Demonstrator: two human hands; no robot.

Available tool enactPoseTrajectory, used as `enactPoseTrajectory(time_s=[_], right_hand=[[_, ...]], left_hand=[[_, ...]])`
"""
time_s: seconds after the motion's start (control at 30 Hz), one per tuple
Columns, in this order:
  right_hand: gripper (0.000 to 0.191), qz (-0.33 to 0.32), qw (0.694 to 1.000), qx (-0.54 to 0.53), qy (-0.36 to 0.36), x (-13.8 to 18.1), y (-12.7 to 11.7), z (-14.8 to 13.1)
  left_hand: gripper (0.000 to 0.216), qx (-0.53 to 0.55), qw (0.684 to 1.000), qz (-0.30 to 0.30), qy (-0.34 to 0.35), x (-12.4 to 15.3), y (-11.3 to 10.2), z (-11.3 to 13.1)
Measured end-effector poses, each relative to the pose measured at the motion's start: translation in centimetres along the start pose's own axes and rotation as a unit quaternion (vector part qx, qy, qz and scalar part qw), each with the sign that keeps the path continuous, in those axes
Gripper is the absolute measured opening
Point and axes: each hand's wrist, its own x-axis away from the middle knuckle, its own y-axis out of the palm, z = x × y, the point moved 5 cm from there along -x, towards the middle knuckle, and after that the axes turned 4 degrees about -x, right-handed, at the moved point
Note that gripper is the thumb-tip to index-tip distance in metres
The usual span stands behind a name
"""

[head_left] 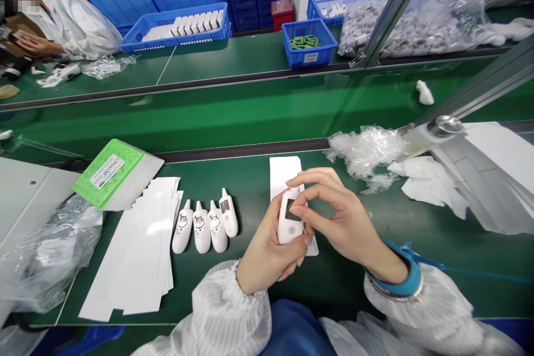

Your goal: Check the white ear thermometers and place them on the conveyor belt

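Observation:
My left hand (267, 253) is closed around a white ear thermometer (287, 229), its screen side facing up. On its front is a dark rectangular screen with a round button below. My right hand (346, 219) reaches over from the right, thumb and forefinger pinched together at the screen's edge; whatever is between them is too small to make out. Beneath both hands lies a white card or sheet (283, 169), partly covered. To the left, several more ear thermometers (202, 231) lie side by side, tips pointing away; the rightmost (228, 214) shows its screen.
Long white sheets (133, 256) and a green labelled pack (110, 169) lie left. Crumpled clear plastic (367, 150) and white papers (434, 183) are at right. Across the green divider stand a bin of green batteries (309, 57), a blue tray (179, 39) and a co-worker's sleeve (79, 11).

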Motion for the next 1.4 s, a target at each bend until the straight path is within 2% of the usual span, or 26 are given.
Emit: enactPoseTrajectory(time_s=[0.5,0.67,0.83,1.0,1.07,1.23,1.4], right_hand=[[0.016,0.011,1.000,0.012,-0.019,0.1,0.1,-0.3],[0.022,0.044,0.998,-0.019,0.028,0.2,-0.1,0.6],[0.011,0.066,0.986,-0.128,0.082,0.1,0.1,1.7],[0.044,-0.020,0.983,-0.133,0.128,0.0,1.0,1.5],[0.037,-0.028,0.983,-0.113,0.142,-0.1,1.1,1.7],[0.009,0.013,0.992,-0.068,0.109,-0.7,0.7,2.2],[0.016,0.051,0.984,-0.089,0.145,-0.2,-0.1,4.6]], left_hand=[[0.045,0.002,1.000,-0.018,0.005,0.3,0.2,0.0],[0.034,-0.003,0.999,-0.006,0.032,0.3,0.3,0.4],[0.030,0.017,0.998,0.002,0.053,0.4,0.5,0.6],[0.038,0.035,0.999,-0.011,0.037,0.7,0.4,0.2],[0.041,0.031,0.999,-0.017,0.030,0.6,0.3,0.1],[0.040,-0.005,0.999,-0.001,0.041,0.2,0.3,0.1],[0.038,-0.064,0.996,0.059,-0.015,0.0,-1.1,0.2]])
